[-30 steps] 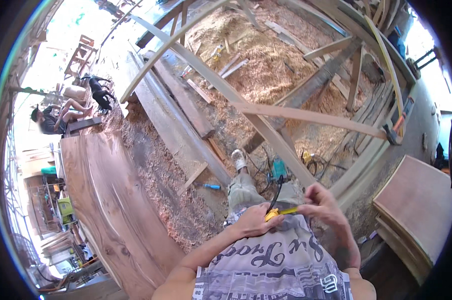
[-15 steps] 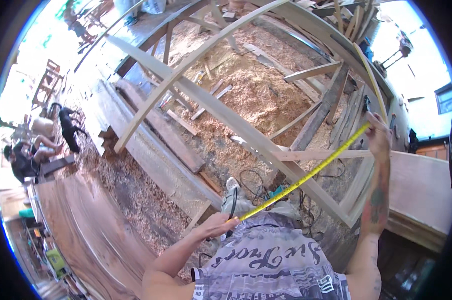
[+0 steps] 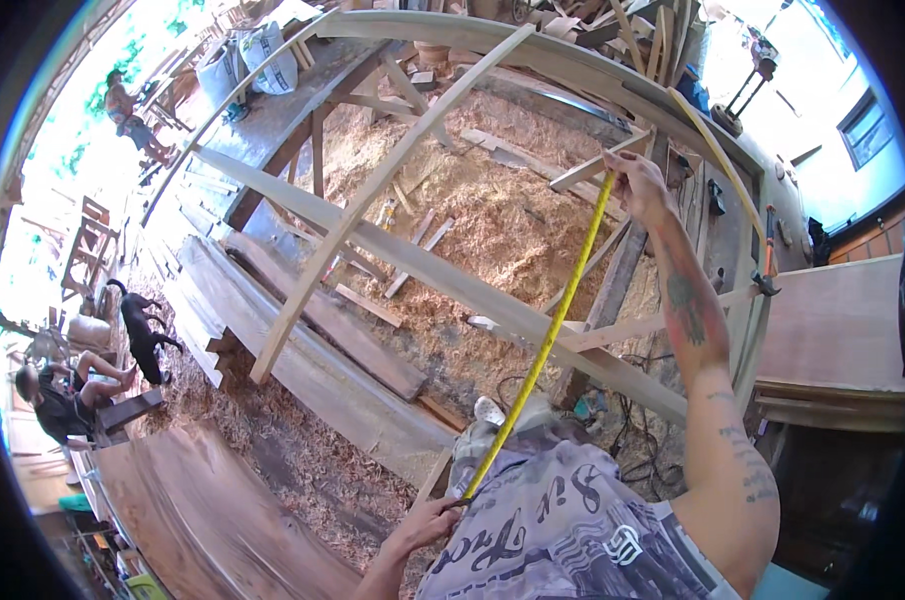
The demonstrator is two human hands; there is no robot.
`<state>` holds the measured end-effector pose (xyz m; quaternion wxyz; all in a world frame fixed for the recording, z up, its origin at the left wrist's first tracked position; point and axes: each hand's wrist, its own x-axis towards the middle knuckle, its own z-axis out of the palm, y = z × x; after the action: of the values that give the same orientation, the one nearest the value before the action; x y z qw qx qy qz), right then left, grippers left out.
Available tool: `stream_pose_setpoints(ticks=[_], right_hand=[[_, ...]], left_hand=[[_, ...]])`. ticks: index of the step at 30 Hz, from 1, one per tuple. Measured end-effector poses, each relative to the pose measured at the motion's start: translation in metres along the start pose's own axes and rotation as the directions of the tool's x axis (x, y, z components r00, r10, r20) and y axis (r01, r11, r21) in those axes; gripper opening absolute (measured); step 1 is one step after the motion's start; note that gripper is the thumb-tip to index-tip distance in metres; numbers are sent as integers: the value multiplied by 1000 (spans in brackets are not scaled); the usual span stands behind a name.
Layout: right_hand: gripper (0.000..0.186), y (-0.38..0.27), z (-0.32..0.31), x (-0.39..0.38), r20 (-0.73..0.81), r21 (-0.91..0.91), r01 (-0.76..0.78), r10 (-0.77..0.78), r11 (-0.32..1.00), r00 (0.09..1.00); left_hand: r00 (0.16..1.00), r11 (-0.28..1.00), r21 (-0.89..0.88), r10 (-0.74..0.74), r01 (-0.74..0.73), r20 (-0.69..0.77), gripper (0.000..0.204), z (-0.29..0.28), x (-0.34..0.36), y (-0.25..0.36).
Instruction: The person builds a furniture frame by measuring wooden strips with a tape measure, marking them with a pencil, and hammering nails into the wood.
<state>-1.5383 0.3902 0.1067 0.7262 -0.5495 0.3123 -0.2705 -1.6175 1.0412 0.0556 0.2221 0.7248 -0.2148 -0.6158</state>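
A yellow tape measure blade [image 3: 541, 355] stretches diagonally from my waist to the upper middle of the view. My left hand [image 3: 431, 522] grips its case low by my shirt, the case mostly hidden. My right hand [image 3: 635, 182], arm extended forward, pinches the far end of the blade near the upper crosspieces of a pale curved wooden frame [image 3: 393, 172]. A long beam [image 3: 443, 265] of that frame crosses beneath the blade.
A black dog [image 3: 143, 330] and a seated person [image 3: 58, 405] are at left, another person [image 3: 126, 110] at upper left. Wood shavings [image 3: 478, 215] cover the ground. A broad slab [image 3: 213, 510] lies lower left, stacked panels [image 3: 828, 320] stand right, a hammer [image 3: 768, 250] nearby.
The blade, short at first, has been drawn out long. My right hand has moved from my waist outward, then farther up and leftward. The view has shifted.
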Motion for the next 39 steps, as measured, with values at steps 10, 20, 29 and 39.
stream_pose_setpoints(ticks=[10,20,29,39], right_hand=[[49,5,77,-94,-159,-505,211,-330,837,930],[12,-68,41,-216,318,-514,735,-697,443,643],[11,-127,91,-237,441,-450,892,-856,48,269],[13,-124,231,-203,439,-355,934,-877,28,194]], left_hand=[[946,884,-462,-85,-73,-312,30,-16,25,-6],[913,707,-634,39,-312,-406,30,-100,85,132],[950,730,-667,-82,-149,-302,29,-138,106,115],[880,867,-425,31,-259,-473,31,-236,88,66]])
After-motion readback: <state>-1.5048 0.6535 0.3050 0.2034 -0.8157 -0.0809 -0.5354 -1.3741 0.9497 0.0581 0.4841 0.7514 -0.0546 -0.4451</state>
